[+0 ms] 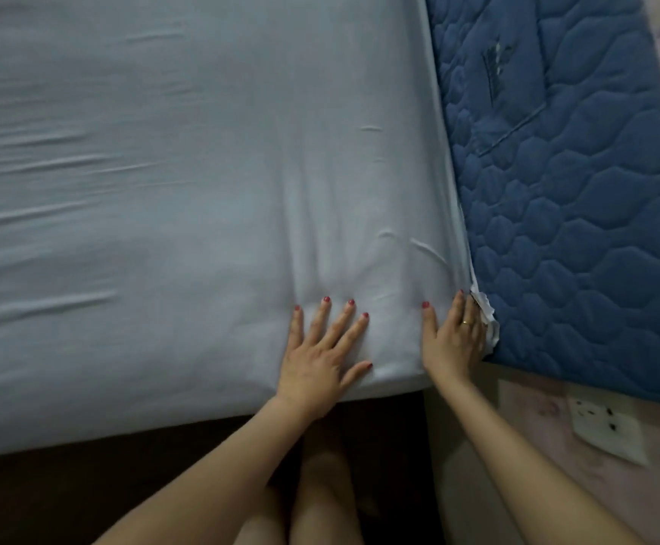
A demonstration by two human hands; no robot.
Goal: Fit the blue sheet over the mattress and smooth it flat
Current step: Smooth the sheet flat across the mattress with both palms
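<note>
no text legible anywhere, a stitched mark on the dark blue quilted mattress point(580, 182) seen but too blurred to be read

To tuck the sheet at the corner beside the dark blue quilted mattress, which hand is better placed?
Probably the right hand. It already lies at the light blue sheet's corner, its fingers against the quilted mattress seam. The left hand lies flat with spread fingers, farther from that edge.

Bedroom: sheeted mattress point(163, 190), wall socket point(605, 428)

Dim room (dark floor point(84, 505)), wall socket point(605, 428).
</note>
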